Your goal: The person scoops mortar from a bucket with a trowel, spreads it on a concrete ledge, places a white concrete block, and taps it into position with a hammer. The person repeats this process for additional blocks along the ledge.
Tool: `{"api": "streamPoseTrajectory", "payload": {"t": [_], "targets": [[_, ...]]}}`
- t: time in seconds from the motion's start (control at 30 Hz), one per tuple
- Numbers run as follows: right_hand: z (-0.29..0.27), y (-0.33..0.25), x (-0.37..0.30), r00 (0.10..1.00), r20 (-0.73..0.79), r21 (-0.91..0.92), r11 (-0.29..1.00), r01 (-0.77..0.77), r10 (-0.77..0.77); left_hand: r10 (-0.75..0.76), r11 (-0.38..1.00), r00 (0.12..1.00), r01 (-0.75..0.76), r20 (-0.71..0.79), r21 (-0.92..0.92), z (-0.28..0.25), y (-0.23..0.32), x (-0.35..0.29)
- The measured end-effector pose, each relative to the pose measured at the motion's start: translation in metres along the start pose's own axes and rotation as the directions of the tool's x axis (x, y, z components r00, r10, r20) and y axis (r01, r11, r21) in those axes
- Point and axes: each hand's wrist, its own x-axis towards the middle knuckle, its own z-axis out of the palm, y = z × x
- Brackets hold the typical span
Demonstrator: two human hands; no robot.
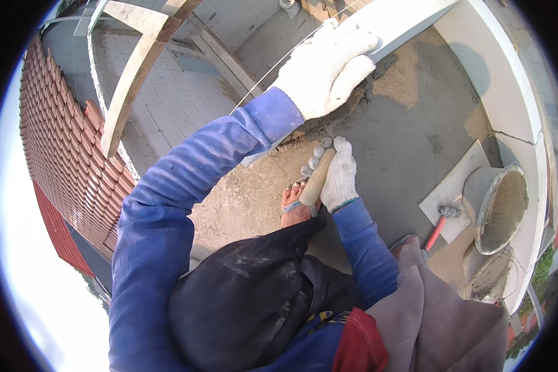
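My left hand, in a white knitted glove, is stretched out over the pale block wall, its fingers extended and nothing visible in them. Lower and nearer to me, my right hand wears a similar glove with grey fingertips. It is closed around a thick wooden handle that slants down toward my foot. The working end of this tool is hidden or cannot be made out. Wet grey mortar covers the floor to the right of both hands.
A red-handled hammer lies by a flat board. Right of it stands a bucket of mortar, with another container below. A taut string runs under my left arm. Timber and a tiled roof are at left.
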Motion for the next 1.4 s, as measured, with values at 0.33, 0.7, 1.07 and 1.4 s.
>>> {"api": "streamPoseTrajectory", "payload": {"t": [0.33, 0.7, 1.07, 1.4], "targets": [[-0.125, -0.133, -0.074, 0.91, 0.301, -0.931, 0.119, 0.345, -0.285, -0.542, 0.701, 0.819, 0.319, -0.186, -0.638, -0.143, 0.076, -0.03], [-0.01, -0.112, -0.065, 0.85, 0.199, -0.847, -0.349, 0.4, 0.488, -0.963, 0.183, -0.06, 0.564, -0.262, -0.805, -0.16, 0.171, -0.238], [-0.017, -0.125, 0.0, 0.879, 0.017, -0.988, -0.125, 0.087, 0.476, -0.945, -0.019, -0.286, 0.531, -0.158, -0.847, -0.099, 0.138, -0.331], [0.013, -0.082, -0.078, 0.883, -0.128, -0.916, -0.396, 0.07, 0.452, -0.923, -0.07, 0.117, 0.886, -0.367, 0.458, -0.081, 0.193, -0.508]]}}
